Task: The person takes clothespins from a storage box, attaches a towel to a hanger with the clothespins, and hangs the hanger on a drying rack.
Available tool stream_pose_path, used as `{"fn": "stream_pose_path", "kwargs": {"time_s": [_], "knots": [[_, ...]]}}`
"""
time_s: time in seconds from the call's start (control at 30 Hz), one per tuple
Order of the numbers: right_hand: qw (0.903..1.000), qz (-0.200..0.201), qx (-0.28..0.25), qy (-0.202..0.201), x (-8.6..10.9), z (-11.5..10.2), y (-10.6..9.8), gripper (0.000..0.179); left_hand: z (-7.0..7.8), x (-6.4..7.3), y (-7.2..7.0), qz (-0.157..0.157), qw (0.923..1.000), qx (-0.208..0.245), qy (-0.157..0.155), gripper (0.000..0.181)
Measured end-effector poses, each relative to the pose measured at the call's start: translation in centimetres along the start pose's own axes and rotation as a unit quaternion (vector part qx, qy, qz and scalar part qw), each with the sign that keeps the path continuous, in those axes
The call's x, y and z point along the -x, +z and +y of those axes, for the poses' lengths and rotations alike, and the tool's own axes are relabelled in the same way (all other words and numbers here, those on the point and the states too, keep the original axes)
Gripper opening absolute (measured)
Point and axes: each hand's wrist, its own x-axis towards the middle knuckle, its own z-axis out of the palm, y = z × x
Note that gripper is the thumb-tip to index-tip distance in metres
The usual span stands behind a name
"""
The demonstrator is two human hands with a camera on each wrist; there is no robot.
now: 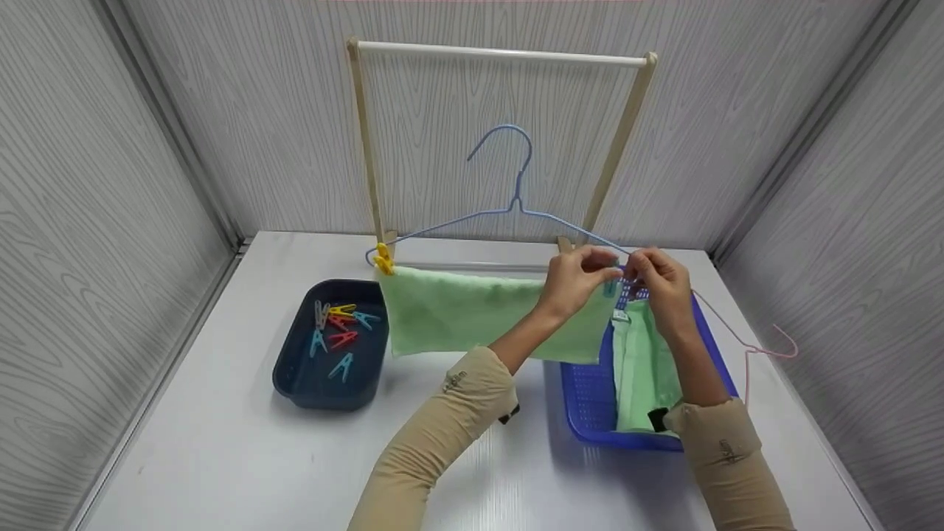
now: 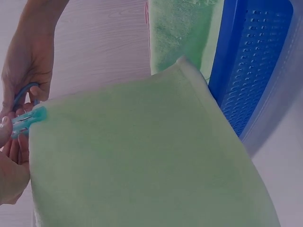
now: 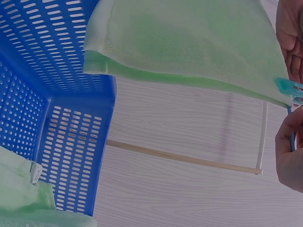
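My left hand (image 1: 579, 279) pinches a teal clothespin (image 2: 29, 119) at the right top corner of a light green cloth (image 1: 472, 313). In the left wrist view the pin's tip sits over the cloth's corner. My right hand (image 1: 661, 287) grips the right end of a blue wire hanger (image 1: 457, 220), close beside the pin. At the hanger's left end a yellow clothespin (image 1: 383, 259) clips the cloth's other top corner. The cloth hangs below the hanger's bar. My fingers partly hide the hanger's right end.
A dark tray (image 1: 295, 380) holding several coloured clothespins stands on the left. Under my right forearm is a blue basket (image 1: 586, 402) with folded green cloth (image 1: 649, 369). A pink hanger (image 1: 767, 350) lies right of it. Behind stands a rack with a white rod (image 1: 501, 53).
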Motion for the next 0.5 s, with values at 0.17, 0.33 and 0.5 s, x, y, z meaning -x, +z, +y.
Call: {"fn": "stream_pose_path", "kwargs": {"time_s": [0.17, 0.33, 0.5], "knots": [[1.0, -0.002, 0.003, -0.004, 0.07, -0.03, 0.0, 0.026, -0.06, -0.03, 0.0, -0.007, 1.0, 0.004, -0.003, 0.025], [0.9998, -0.005, 0.007, -0.016, 0.11, -0.06, 0.03, 0.026, -0.15, 0.17, -0.03, -0.011, 0.9999, 0.009, 0.002, 0.028], [0.9997, -0.009, -0.007, -0.022, 0.11, -0.06, -0.01, 0.027, -0.23, 0.42, -0.27, -0.025, 0.9994, -0.011, 0.02, 0.036]]}}
